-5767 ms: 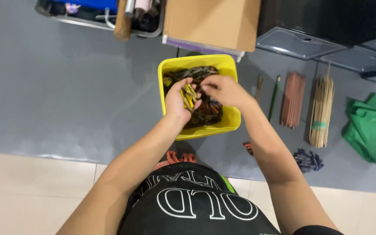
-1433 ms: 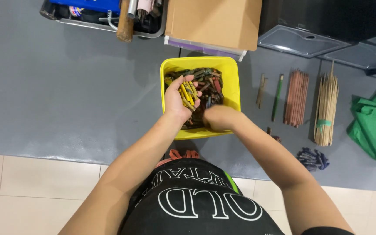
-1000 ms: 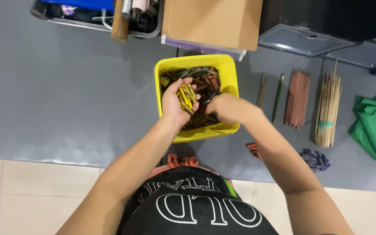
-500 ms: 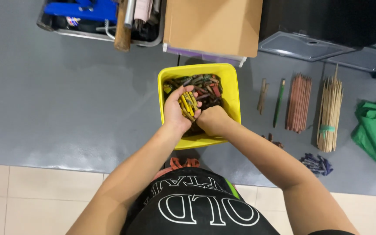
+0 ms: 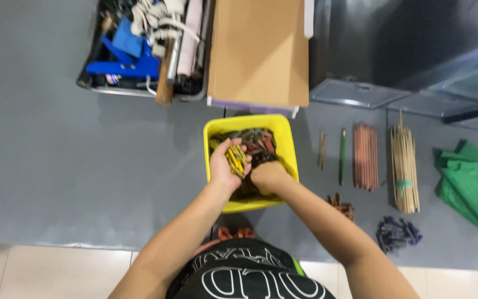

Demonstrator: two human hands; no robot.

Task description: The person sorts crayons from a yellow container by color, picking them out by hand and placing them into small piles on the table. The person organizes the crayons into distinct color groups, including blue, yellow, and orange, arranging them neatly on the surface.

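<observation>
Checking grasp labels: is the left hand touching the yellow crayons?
Touching. The head view shows the left hand cupped palm-up over the yellow bin, with the yellow crayons lying across its palm and fingers.

Both bare forearms reach forward from the bottom of the view and converge, so the two hands sit just beside each other. The left hand (image 5: 225,165) is turned palm-up and cupped, its fingers (image 5: 233,147) curled loosely upward around a small clutch of yellow pieces, the wrist bent slightly back. The right hand (image 5: 266,176) is turned palm-down, its knuckles toward the camera and its fingers folded under and out of sight, so its grip cannot be made out. The elbows spread outward.
</observation>
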